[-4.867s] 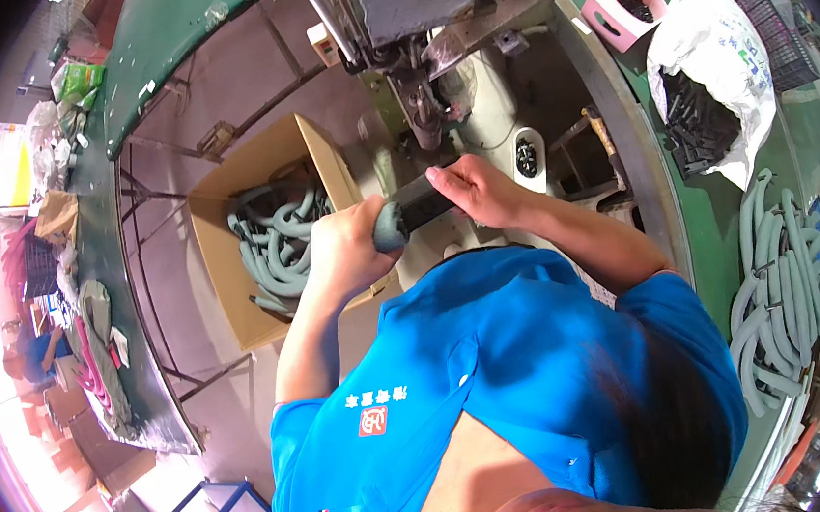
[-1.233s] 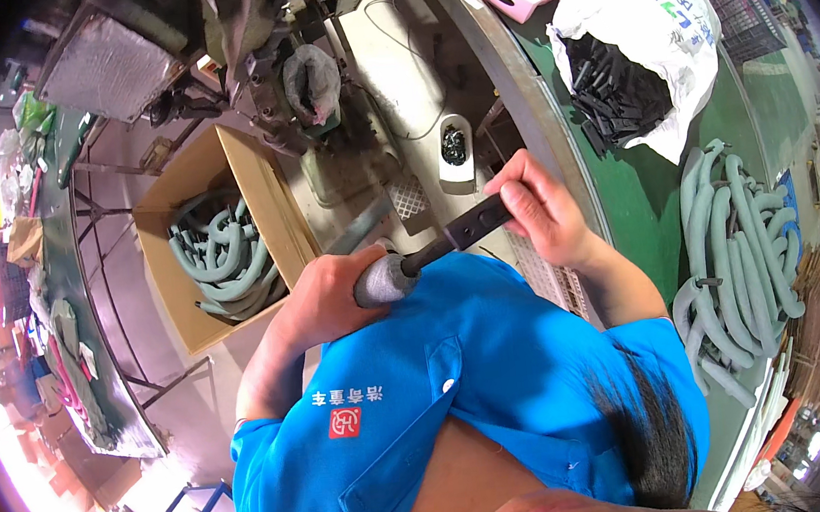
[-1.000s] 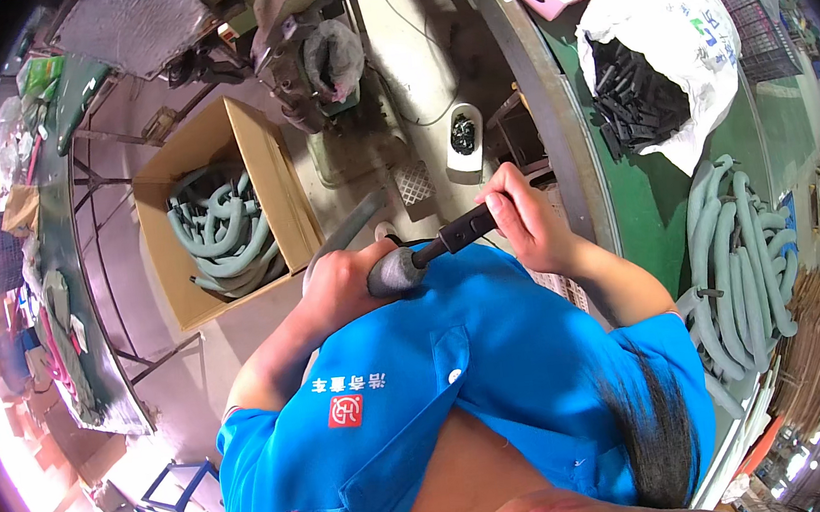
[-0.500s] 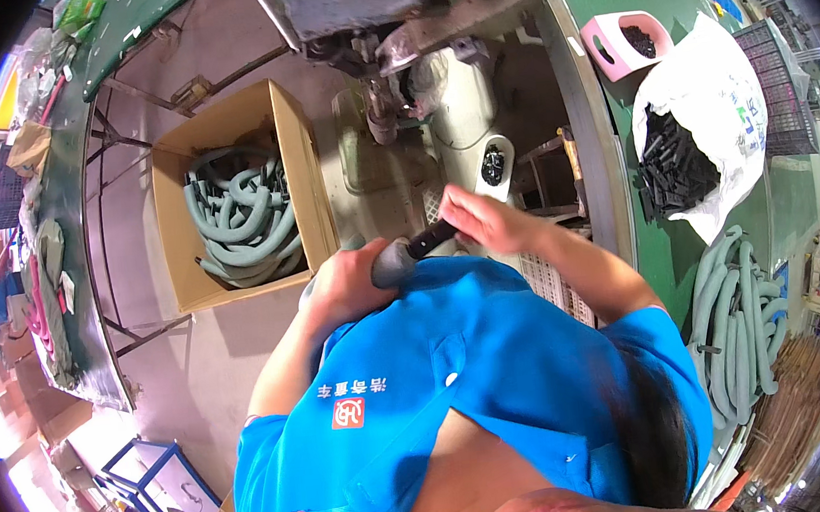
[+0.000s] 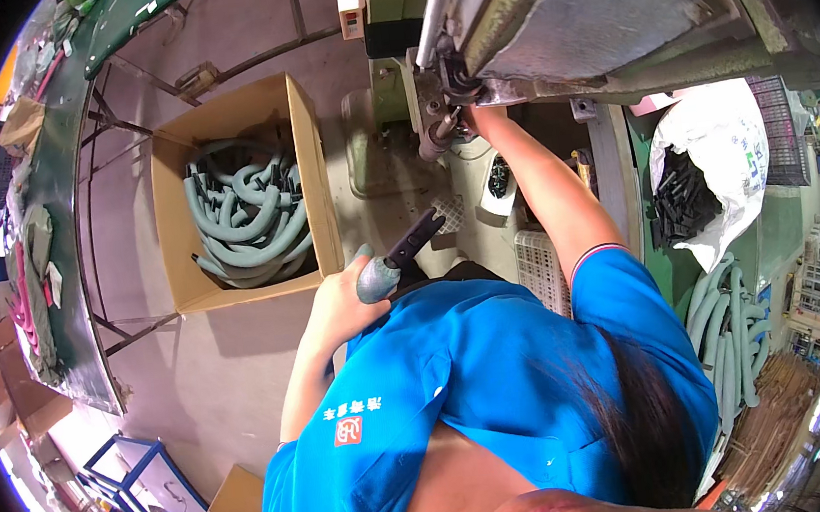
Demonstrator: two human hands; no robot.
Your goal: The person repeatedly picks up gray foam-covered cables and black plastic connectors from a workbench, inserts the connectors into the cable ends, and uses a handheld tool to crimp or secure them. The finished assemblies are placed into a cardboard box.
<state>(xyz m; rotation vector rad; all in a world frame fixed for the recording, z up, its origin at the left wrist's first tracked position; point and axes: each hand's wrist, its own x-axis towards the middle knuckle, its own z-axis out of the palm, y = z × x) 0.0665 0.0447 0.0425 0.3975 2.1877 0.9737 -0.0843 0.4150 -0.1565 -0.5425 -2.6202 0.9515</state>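
Note:
My left hand (image 5: 340,304) is closed around a grey-green foam tube (image 5: 379,279) in front of my body. A black, fork-tipped end piece (image 5: 415,240) sticks out of the tube, pointing up and to the right. My right arm is stretched forward, and my right hand (image 5: 484,122) is at the metal fittings of a machine (image 5: 441,115). The machine hides its fingers, so I cannot see what they hold. A white scoop-like container (image 5: 497,200) with small dark parts stands just below that forearm.
On the left, a cardboard box (image 5: 316,181) holds several grey-green tubes. The machine's large metal body (image 5: 594,16) overhangs at upper right. A white sack (image 5: 715,143) of black pieces lies on the right-hand green table, with more foam tubes (image 5: 724,319) nearer me.
My right hand has left the black end piece and reached forward to the machine. The left hand keeps the tube. The whole view has shifted, showing more of the machine.

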